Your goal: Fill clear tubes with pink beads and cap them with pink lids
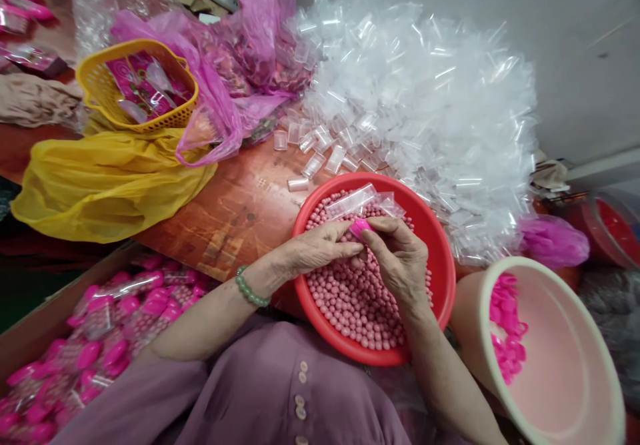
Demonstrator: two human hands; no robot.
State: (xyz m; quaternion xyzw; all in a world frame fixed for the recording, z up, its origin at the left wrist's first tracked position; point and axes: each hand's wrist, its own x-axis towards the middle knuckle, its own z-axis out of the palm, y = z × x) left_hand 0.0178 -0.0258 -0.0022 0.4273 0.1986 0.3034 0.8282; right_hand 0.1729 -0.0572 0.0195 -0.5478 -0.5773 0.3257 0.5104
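Over a red basin (447, 278) of round pink beads or candies (345, 298), my two hands meet at a small bright pink cap (360, 227). My right hand (403, 255) pinches this cap between thumb and fingers. My left hand (327, 248), with a green bead bracelet (249, 288) on its wrist, is closed right against the cap from the other side. Whatever lies inside its curled fingers is hidden. Just beyond the hands, clear plastic tubes (351, 201) lie on the pink balls.
A big heap of clear tubes (425, 91) rises behind the basin. On the right stands a pale bucket (555, 365) with pink caps (507, 325). Filled pink-capped containers (107, 338) fill a box at left. A yellow basket (137, 125) and yellow bag (105, 185) are farther back.
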